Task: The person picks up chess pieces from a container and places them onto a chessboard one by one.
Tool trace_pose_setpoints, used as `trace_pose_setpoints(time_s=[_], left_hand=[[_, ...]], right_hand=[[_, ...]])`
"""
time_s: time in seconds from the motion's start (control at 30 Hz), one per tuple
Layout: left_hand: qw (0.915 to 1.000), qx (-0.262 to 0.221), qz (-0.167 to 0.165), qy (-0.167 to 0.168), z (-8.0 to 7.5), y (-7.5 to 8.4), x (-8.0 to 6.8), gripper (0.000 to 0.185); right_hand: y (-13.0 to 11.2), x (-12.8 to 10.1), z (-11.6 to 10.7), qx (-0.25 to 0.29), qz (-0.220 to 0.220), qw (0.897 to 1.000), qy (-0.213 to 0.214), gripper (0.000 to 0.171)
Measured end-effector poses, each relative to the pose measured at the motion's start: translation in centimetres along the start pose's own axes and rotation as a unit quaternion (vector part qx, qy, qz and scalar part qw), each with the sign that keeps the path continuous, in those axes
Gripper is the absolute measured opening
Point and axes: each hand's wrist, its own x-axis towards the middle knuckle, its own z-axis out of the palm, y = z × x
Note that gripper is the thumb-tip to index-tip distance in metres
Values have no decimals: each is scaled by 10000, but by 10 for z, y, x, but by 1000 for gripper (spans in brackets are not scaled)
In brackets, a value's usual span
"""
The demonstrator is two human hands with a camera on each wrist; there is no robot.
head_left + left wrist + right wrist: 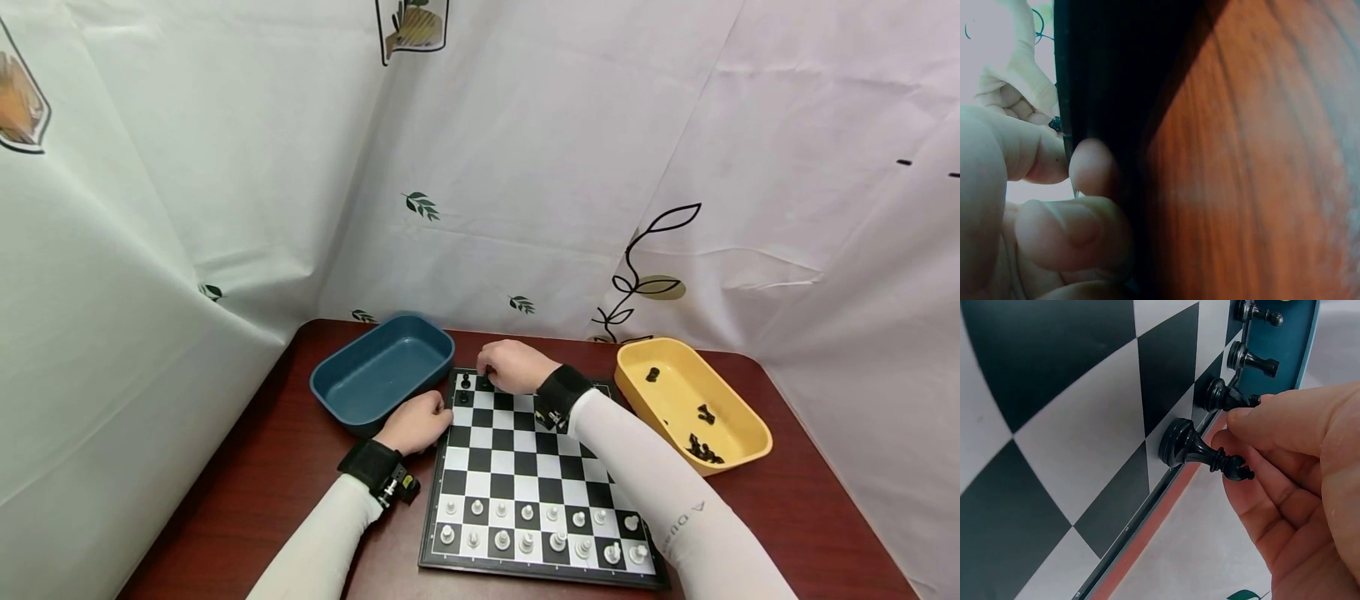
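Observation:
My left hand (415, 422) pinches the left edge of the chessboard (502, 437), fingertips over and under the dark rim. At the board's far row is my right hand (517, 367), its fingers bent around the back-left pieces. In the right wrist view its thumb partly covers a black knight (1216, 395); whether the fingers grip it is hidden. A black bishop (1188, 447) stands upright beside the fingertips, its top in front of them. Beyond the knight stand a black rook (1244, 359) and a black pawn (1257, 312). White pieces (527, 542) fill the two near rows.
A blue bin (341, 375) stands behind my left hand, beside the board's far-left corner. To the right, a yellow bin (738, 417) holds several loose black pieces (703, 450). A patterned white cloth (562, 208) hangs behind the brown table (247, 492).

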Motion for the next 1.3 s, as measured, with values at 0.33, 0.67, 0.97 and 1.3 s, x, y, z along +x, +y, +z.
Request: trace_pose_setpoints(time_s=[0.33,0.67,0.97,1.3], left_hand=[[10000,-12,-43,-19,1,-1,2,26],[10000,-14,-23,-42,0,-1,1,26],[10000,57,26,52,1,-1,0,24],[10000,33,26,49,-1,2,-2,25]], right_hand=[[4,-4,1,12,14,10000,88,24],[1,-24,-21,258,596,9975,280,30],[17,-74,-43,490,1262,9826,1275,31],[34,-146,-64,319,1829,9639,1907,22]])
